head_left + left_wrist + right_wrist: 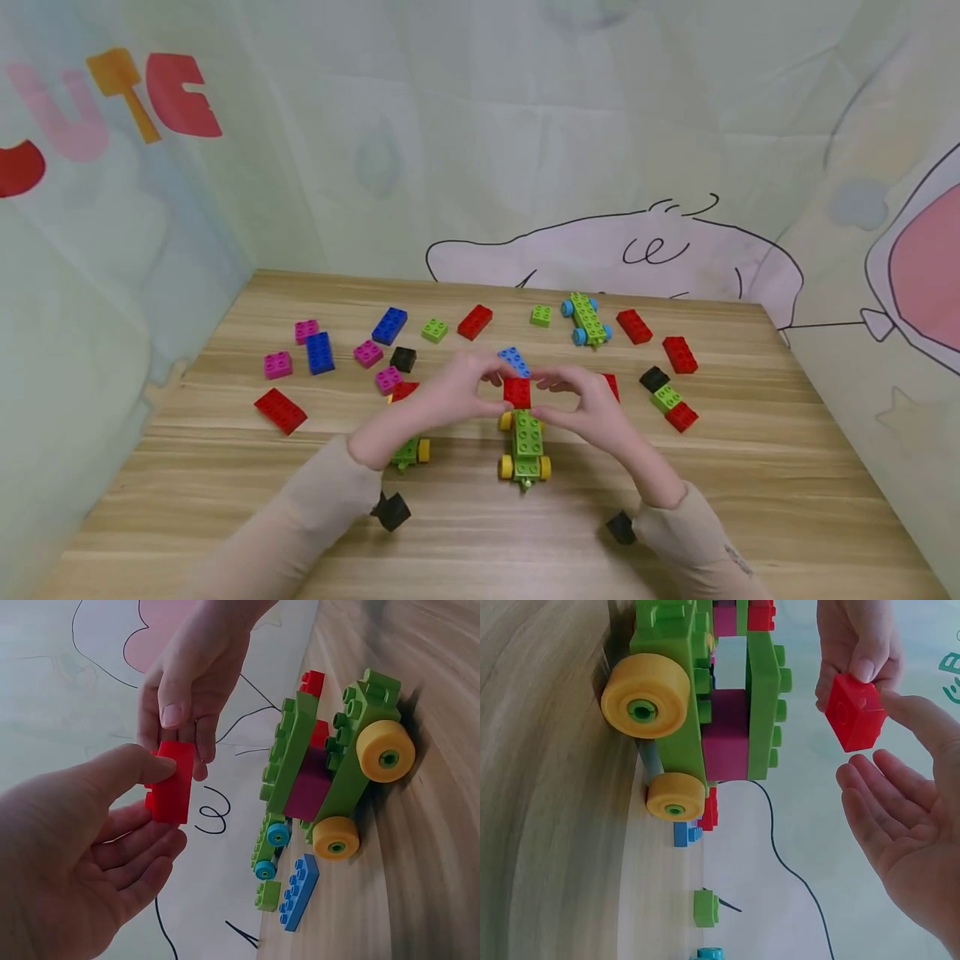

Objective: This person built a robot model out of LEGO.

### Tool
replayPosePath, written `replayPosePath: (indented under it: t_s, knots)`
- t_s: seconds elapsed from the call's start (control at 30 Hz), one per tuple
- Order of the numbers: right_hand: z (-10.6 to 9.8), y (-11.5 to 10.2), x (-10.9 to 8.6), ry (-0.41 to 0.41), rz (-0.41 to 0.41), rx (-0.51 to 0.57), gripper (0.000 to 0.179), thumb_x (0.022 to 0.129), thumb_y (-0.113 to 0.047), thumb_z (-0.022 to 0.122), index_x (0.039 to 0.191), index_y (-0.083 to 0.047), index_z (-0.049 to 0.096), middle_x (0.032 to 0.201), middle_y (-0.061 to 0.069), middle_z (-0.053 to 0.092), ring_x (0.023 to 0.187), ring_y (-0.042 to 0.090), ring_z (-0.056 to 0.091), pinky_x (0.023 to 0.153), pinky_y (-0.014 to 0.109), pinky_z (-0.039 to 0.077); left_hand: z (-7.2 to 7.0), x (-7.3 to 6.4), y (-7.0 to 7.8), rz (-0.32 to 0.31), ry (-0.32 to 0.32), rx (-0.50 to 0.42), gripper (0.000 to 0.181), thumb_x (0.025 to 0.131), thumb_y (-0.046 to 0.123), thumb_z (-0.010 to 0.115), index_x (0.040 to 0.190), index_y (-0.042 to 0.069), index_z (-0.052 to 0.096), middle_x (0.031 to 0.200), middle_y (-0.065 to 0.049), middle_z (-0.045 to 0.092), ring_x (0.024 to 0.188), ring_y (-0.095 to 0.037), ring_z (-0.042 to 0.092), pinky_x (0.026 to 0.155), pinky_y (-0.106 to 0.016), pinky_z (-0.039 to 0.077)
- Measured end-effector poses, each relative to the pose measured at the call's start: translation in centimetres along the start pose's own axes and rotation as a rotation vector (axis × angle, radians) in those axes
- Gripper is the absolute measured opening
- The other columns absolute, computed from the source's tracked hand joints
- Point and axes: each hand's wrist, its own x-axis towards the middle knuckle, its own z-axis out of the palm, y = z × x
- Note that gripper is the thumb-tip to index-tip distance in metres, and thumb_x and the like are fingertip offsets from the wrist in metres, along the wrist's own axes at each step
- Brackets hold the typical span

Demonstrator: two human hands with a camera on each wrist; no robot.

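Above the toy car, my left hand point(461, 387) pinches a red building brick point(174, 784) between thumb and fingers. My right hand point(585, 408) is held at the brick's other side, its thumb tip right at the brick's edge and its fingers spread loosely apart in the right wrist view. Below both hands stands the green toy car point(527, 454) with yellow wheels. A magenta brick point(726, 739) sits on its base, topped by a long green brick point(763, 705). Another green car point(406, 452) with yellow wheels is partly hidden behind my left forearm.
Farther back stand a green car with blue wheels point(587, 319) and a light blue brick point(514, 361). Loose pink, dark blue, green and red bricks lie at left and back. A black, green and red row point(667, 397) lies right. A printed cloth point(480, 150) hangs behind the table.
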Motion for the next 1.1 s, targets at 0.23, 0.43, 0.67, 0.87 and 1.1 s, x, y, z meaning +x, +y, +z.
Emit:
replayPosePath:
  t_s: [0.23,0.43,0.67,0.87,1.1]
  knots:
    - [0.3,0.2,0.1,0.002,0.000,-0.025,0.040,0.083,-0.011,0.078,0.120,-0.001,0.065,0.116,0.012,0.070,0.104,0.026,0.066,0.092,0.044,0.055,0.8,0.0,-0.1,-0.011,-0.004,-0.045,0.039,0.084,0.018,0.077,0.120,0.009,0.067,0.114,-0.004,0.069,0.104,-0.019,0.062,0.093,-0.039,0.054]
    - [0.5,0.6,0.2,-0.003,0.005,-0.040,0.033,0.083,-0.010,0.077,0.114,-0.002,0.068,0.111,0.012,0.072,0.102,0.028,0.067,0.091,0.045,0.055,1.6,0.1,-0.3,-0.019,0.011,-0.089,0.038,0.084,0.016,0.077,0.119,0.008,0.067,0.114,-0.006,0.069,0.103,-0.020,0.062,0.092,-0.041,0.054]
    - [0.3,1.0,0.2,0.003,0.043,-0.019,0.031,0.082,-0.009,0.077,0.110,-0.001,0.069,0.108,0.012,0.073,0.100,0.027,0.067,0.091,0.044,0.056,2.2,0.2,-0.5,-0.008,0.060,-0.124,0.038,0.083,0.017,0.078,0.118,0.007,0.067,0.114,-0.006,0.070,0.101,-0.021,0.063,0.093,-0.042,0.054]
    - [-0.2,1.2,0.1,-0.008,0.062,0.001,0.030,0.082,-0.008,0.077,0.110,-0.001,0.068,0.107,0.011,0.072,0.100,0.026,0.067,0.092,0.044,0.055,2.9,0.4,-0.7,-0.042,0.062,-0.155,0.040,0.084,0.020,0.078,0.122,0.009,0.067,0.115,-0.006,0.069,0.101,-0.019,0.063,0.093,-0.041,0.054]
    - [-0.4,1.5,0.2,-0.085,0.092,-0.013,0.034,0.083,-0.013,0.077,0.114,-0.005,0.068,0.111,0.007,0.072,0.102,0.023,0.065,0.093,0.041,0.054,3.4,0.2,-0.7,-0.081,0.053,-0.178,0.040,0.085,0.021,0.077,0.122,0.009,0.067,0.116,-0.007,0.069,0.103,-0.021,0.063,0.094,-0.044,0.053]
